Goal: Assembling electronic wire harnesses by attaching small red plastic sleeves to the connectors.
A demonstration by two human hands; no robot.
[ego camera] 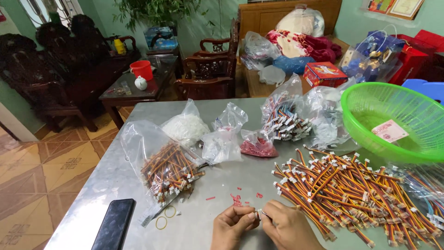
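Both hands meet at the near edge of the metal table [115,180]. The left hand [231,227] is curled nearly closed, thumb and fingertips pinched on a small white connector [259,214]; the right hand [287,227] is curled too, its fingertips closed on the same piece from the other side. Just beyond the knuckles lie scattered red bits [238,200]. To the right spreads a loose heap of short orange-and-yellow wire leads [351,187], touching the right hand's side. To the left an open clear bag of the same leads [167,170] spills out, with two yellow rubber bands [165,217] and a dark phone [114,224] nearer the edge. Further back stand small clear bags: one of white parts [187,126], one of red parts [258,146], one of multicoloured leads [284,118]. A green plastic basket [370,125] at far right holds a pink paper slip [389,131]. Behind it sits a red box [323,73].
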